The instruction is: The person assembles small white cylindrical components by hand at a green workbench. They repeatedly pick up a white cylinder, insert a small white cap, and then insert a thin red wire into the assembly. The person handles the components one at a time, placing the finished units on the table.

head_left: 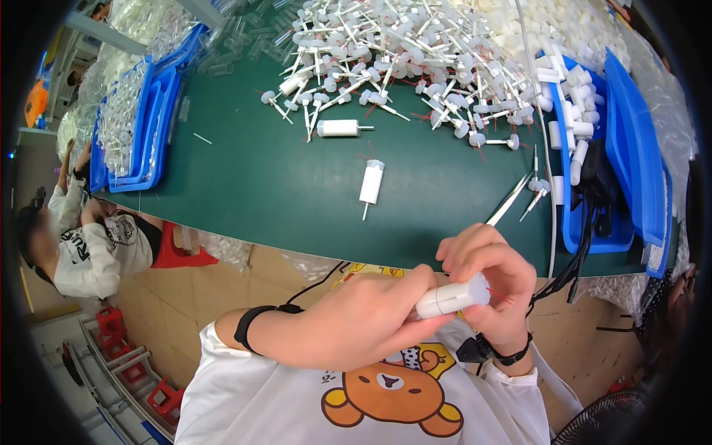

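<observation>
- Small white plastic cylinder [451,297]: likely light, rigid, smooth; best held round its barrel.
- Left hand [363,319] grip closed on it.
- Right hand [495,278] pinching its capped end.

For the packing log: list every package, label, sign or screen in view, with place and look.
No labels, signs or screens.
Clear bags: far right edge of the table, full of white parts.
Clear bags: far left, behind the blue trays.
Both hands hold a white tube.

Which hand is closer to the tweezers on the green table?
The right hand. It is just below the tweezers, holding the white tube. The left hand is lower and further left.
</observation>
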`<state>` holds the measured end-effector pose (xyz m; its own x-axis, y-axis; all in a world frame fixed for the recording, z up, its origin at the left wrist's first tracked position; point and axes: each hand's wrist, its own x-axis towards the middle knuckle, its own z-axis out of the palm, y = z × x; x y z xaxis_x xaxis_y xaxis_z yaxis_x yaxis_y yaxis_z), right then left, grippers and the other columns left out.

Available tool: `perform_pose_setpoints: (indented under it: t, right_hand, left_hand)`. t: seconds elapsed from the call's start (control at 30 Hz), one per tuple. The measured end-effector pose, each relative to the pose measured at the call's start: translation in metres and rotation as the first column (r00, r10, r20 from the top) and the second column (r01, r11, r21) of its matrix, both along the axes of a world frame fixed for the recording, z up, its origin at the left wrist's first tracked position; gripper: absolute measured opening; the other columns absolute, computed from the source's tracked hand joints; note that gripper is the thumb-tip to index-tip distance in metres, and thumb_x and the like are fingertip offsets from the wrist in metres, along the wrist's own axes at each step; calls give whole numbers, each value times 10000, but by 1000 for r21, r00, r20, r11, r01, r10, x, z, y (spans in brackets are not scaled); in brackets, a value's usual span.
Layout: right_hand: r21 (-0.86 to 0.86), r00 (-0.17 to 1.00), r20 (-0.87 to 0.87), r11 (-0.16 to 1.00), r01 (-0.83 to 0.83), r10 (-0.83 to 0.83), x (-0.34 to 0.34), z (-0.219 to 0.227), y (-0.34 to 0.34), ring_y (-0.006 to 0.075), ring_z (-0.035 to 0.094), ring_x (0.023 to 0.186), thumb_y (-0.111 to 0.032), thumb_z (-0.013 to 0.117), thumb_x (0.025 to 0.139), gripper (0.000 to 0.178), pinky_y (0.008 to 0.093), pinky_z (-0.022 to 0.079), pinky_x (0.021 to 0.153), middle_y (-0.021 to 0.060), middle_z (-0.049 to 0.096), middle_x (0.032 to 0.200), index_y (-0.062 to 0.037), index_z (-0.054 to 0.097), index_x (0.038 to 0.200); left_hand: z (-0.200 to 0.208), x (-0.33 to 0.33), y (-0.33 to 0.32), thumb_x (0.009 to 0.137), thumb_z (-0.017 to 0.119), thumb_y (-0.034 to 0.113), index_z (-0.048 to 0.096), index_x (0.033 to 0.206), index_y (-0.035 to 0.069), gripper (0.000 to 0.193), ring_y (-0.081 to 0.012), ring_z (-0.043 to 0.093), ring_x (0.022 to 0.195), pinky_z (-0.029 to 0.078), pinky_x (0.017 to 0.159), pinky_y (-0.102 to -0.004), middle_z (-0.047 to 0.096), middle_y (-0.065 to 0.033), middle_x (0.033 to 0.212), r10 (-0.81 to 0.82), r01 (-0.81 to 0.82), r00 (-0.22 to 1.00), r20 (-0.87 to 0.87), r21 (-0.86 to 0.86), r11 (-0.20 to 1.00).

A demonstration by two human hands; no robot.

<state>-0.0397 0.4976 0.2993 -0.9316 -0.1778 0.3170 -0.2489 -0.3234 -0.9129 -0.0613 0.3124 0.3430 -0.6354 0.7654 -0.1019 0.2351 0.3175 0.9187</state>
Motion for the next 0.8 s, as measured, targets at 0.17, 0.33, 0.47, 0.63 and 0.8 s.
perform_pose_setpoints:
  t: [0.17,0.33,0.47,0.63,0.8]
  right_hand:
    - [194,970,-229,973,124,-78,-2,-6,-9,235,482,797,-86,652,716,223,405,472,765,97,510,839,0,536,887]
    - [180,980,-200,983,45,-8,-1,-3,-7,244,492,809,-85,644,724,225,426,480,784,111,513,862,7,544,904]
    - [111,994,-113,994,8,5,1,3,-5,259,506,870,-75,659,717,277,437,477,813,124,522,904,19,555,955]
    - [71,980,-199,997,-7,21,-1,-5,-6,276,519,897,-87,656,744,264,451,469,839,135,523,955,28,562,962]
    - [-23,997,-81,1000,8,-10,9,0,-19,308,535,933,-95,578,801,207,463,456,852,167,519,990,53,566,944]
  left_hand:
    - [-3,-1,3,865,567,194,440,957,-2,251,-282,572,537,425,483,-354,561,-131,680,-47,20,964,263,102,995]
    - [-12,-6,0,885,537,240,478,1046,6,290,-211,587,615,440,561,-328,581,-104,729,-162,83,894,418,202,976]
    - [-10,-8,-1,891,532,251,497,1045,6,292,-200,576,628,435,578,-318,581,-101,750,-148,47,838,525,201,979]
    - [-8,-5,0,899,523,252,507,1023,6,276,-197,546,626,417,570,-310,560,-95,744,-176,66,844,507,227,972]
    - [-17,-4,-3,908,512,267,519,998,1,280,-154,505,643,400,582,-293,530,-71,732,-218,69,835,506,296,953]
